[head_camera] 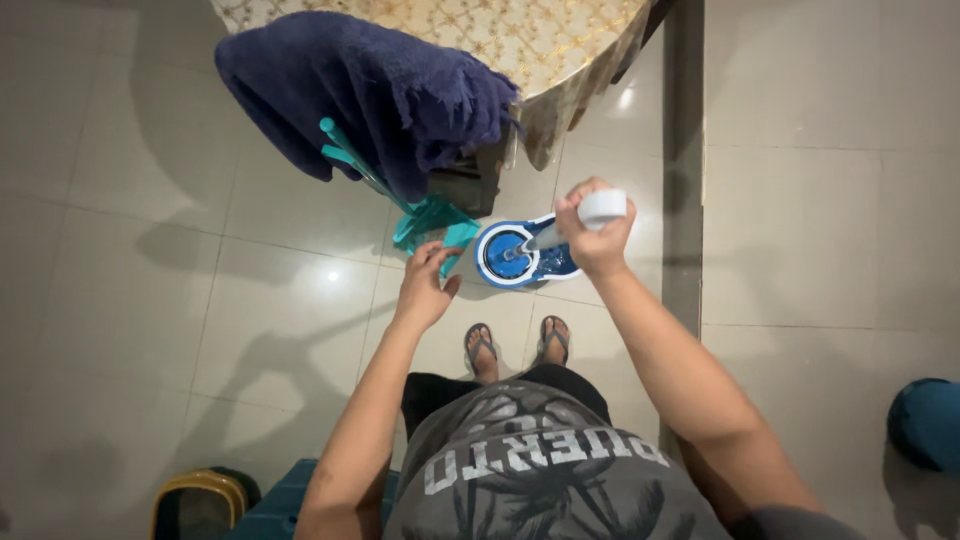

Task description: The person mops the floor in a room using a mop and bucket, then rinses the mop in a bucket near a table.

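My right hand (592, 232) grips the white top of a mop handle (604, 207) that runs down into a blue and white spin mop bucket (522, 256) on the tiled floor in front of my sandalled feet. My left hand (426, 285) hovers with fingers spread and nothing in it, just left of the bucket and close to a teal broom head (432, 222). The broom's teal stick (352, 162) leans up under a dark blue towel (370, 90).
The towel hangs off a round table with a gold patterned cloth (520, 35) at the top. A dark floor strip (684, 160) runs down the right. A blue round object (928, 422) sits at the right edge; a yellow-rimmed item (200, 500) lies bottom left.
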